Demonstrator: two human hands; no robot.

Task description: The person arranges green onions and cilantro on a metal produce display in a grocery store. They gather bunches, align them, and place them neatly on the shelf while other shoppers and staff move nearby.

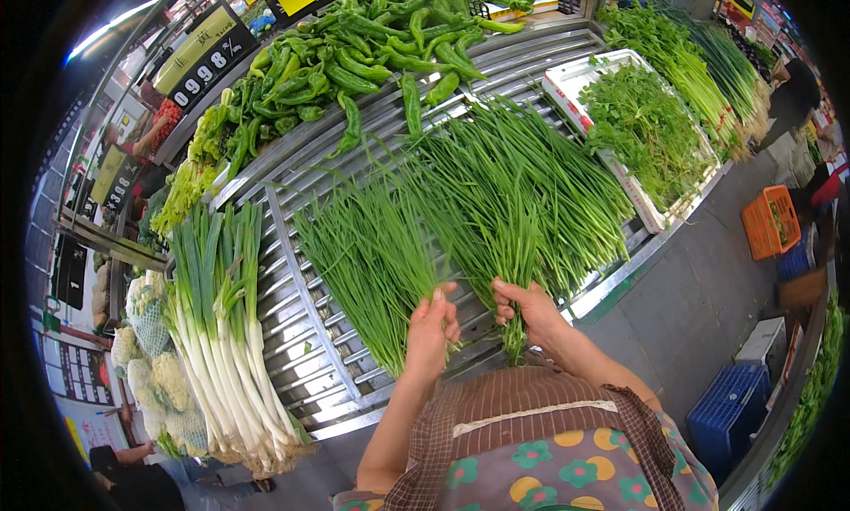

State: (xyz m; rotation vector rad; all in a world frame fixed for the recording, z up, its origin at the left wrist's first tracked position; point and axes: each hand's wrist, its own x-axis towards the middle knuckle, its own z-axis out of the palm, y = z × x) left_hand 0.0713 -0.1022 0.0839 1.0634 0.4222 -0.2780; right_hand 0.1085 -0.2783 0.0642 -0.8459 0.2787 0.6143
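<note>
My right hand [529, 306] is closed around the lower stems of a bunch of garlic chives [508, 248], whose cut ends stick out below the fist. To its left, my left hand [430, 328] grips a thinner bunch of garlic chives [425, 262] between thumb and fingers. Under and beside that hand, a flat pile of garlic chives [358, 265] lies on the slatted metal display rack [309, 371]. A larger pile of garlic chives [558, 199] spreads beyond my right hand. Some blades between the two hands look blurred.
Leeks [226, 338] lie at the left, beside netted cauliflowers [169, 385]. Green peppers [358, 53] are heaped at the back. A white foam box [654, 212] of leafy herbs stands right. Orange [770, 222] and blue crates [727, 395] sit on the floor. Other people are at the edges.
</note>
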